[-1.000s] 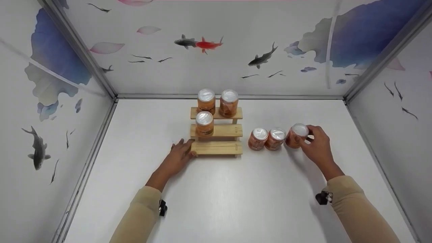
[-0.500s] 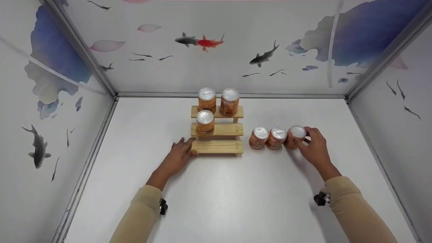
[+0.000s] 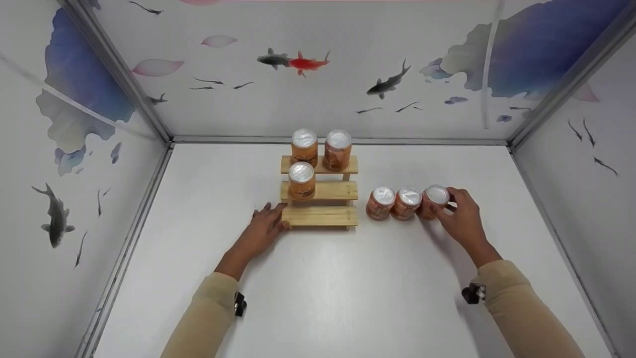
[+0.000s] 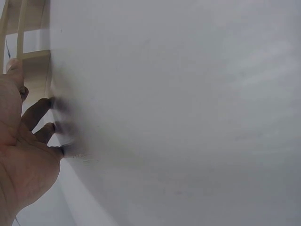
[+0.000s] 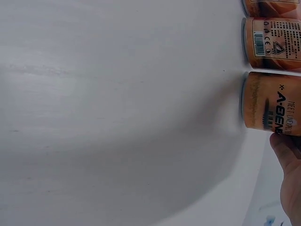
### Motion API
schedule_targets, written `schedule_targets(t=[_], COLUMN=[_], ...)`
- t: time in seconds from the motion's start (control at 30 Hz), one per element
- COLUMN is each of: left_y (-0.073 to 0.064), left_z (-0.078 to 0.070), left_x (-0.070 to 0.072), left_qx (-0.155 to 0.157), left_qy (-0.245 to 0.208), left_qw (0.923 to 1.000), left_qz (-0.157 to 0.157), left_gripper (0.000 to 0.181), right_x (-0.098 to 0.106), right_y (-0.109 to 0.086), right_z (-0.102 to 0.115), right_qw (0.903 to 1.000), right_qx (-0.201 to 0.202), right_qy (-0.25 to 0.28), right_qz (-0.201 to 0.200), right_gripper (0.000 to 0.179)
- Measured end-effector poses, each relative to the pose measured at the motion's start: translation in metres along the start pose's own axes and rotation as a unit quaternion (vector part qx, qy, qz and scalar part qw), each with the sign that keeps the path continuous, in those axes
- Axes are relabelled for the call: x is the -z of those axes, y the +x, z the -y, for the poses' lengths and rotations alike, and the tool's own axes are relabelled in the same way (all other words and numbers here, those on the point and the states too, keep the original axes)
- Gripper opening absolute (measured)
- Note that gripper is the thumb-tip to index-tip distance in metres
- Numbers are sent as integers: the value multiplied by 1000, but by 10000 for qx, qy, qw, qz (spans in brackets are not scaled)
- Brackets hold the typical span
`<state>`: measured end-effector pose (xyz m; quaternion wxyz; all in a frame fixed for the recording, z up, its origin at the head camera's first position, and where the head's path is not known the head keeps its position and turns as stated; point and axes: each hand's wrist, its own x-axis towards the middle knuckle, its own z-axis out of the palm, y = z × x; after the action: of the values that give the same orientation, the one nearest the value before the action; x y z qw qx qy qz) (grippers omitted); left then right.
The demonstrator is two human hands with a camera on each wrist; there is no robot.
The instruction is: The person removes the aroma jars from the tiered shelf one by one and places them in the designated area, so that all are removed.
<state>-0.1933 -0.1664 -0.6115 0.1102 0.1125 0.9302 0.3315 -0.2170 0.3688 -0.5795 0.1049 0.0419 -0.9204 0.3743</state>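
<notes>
An orange can with a silver lid (image 3: 437,194) stands on the white table at the right end of a row of three, with my right hand (image 3: 466,219) holding it between thumb and fingers. Dark lettering shows on its side in the right wrist view. To its left are two similar cans, the middle can (image 3: 408,205) and the left can (image 3: 381,204). My left hand (image 3: 261,232) rests at the left end of a three-step wooden stand (image 3: 320,217), fingers spread. In the left wrist view, several fingertips (image 4: 45,133) are down at the table surface beside the stand.
Two cans, a left one (image 3: 304,144) and a right one (image 3: 338,149), stand on the top step. Another can (image 3: 301,181) sits at the left of the middle step. Printed panels (image 3: 318,109) with fish wall in the table (image 3: 318,298) at back and sides.
My right hand has slid its can a little left, up to the middle can of the row. My left hand stays at the stand.
</notes>
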Motion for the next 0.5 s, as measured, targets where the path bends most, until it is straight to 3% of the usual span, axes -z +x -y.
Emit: schedule_targets(t=[0.5], left_y=[1], left_z=[4], left_x=[-1], left_qx=[-100], left_qy=[11], left_qw=[9999], left_qz=[10], left_gripper=[70], right_x=[0], right_y=[0], right_z=[-1], right_qw=[9999], right_qx=[-44], right_qy=[-89], right_qz=[141], right_gripper=[55])
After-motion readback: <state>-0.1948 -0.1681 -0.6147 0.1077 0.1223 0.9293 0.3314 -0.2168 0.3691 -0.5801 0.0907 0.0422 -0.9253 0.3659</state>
